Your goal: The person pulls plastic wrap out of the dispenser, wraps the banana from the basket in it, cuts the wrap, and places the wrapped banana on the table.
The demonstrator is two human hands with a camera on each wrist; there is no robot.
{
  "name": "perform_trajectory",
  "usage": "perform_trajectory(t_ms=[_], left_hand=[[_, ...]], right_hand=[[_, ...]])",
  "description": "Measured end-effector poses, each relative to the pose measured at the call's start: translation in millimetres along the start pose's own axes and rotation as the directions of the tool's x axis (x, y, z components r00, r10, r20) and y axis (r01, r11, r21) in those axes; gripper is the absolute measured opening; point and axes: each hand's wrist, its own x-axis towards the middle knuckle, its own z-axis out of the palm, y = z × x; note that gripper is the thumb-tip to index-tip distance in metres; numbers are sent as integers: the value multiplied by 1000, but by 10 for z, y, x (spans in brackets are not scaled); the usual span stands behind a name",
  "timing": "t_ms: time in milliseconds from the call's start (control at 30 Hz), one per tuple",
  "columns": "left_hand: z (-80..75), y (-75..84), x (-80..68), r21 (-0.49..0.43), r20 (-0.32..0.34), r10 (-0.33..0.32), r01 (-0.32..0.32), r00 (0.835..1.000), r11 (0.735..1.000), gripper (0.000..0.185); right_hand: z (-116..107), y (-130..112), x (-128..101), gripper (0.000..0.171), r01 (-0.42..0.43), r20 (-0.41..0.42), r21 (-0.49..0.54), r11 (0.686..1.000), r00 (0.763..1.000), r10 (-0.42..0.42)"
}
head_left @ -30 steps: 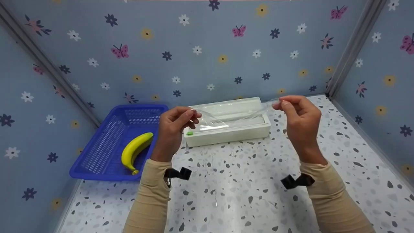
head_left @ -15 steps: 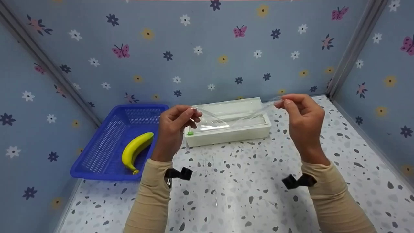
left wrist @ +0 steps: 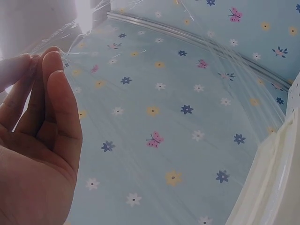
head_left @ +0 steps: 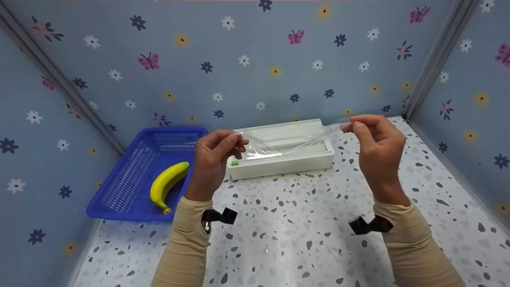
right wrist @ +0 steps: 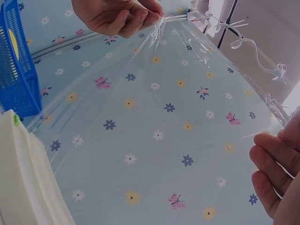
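A sheet of clear plastic wrap (head_left: 265,150) stretches between both hands above a white wrap dispenser box (head_left: 281,165). My left hand (head_left: 215,159) pinches one corner of the film between thumb and fingers, near the box's left end. The opposite corner is pinched by my right hand (head_left: 378,149), up and to the right of the box. In the right wrist view the film (right wrist: 159,93) fans out from both hands down to the dispenser (right wrist: 28,173), bunched where the left hand (right wrist: 119,16) grips it. A green slider (head_left: 234,162) sits at the box's front left corner.
A blue plastic basket (head_left: 131,179) stands left of the box, close to the left forearm, with a yellow banana (head_left: 163,185) in it. Patterned walls (head_left: 255,52) enclose the speckled white table (head_left: 279,231) at the back and sides.
My right hand has shifted slightly to the right, drawing its film corner a little farther from the left hand. The left hand has hardly moved; its pinch holds.
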Motion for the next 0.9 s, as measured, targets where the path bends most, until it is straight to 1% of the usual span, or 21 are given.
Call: perform_trajectory(t_ms=[167, 300, 500, 700, 900], left_hand=[[12, 24, -2, -13, 15, 19, -19, 1000, 1000, 20], [21, 36, -15, -35, 22, 23, -22, 999, 999, 20], [28, 55, -28, -69, 37, 42, -39, 998, 997, 25], [23, 102, -27, -53, 55, 55, -52, 997, 997, 24], [21, 144, -19, -49, 77, 74, -70, 994, 996, 22]], right_hand=[[-9, -41, 2, 17, 37, 5, 26, 999, 999, -38], [-15, -67, -11, 17, 41, 3, 41, 998, 999, -41], [-29, -107, -31, 16, 52, 3, 54, 997, 999, -52], [-37, -152, -23, 16, 60, -3, 79, 995, 998, -60], [-51, -205, -18, 17, 78, -12, 76, 994, 997, -77]])
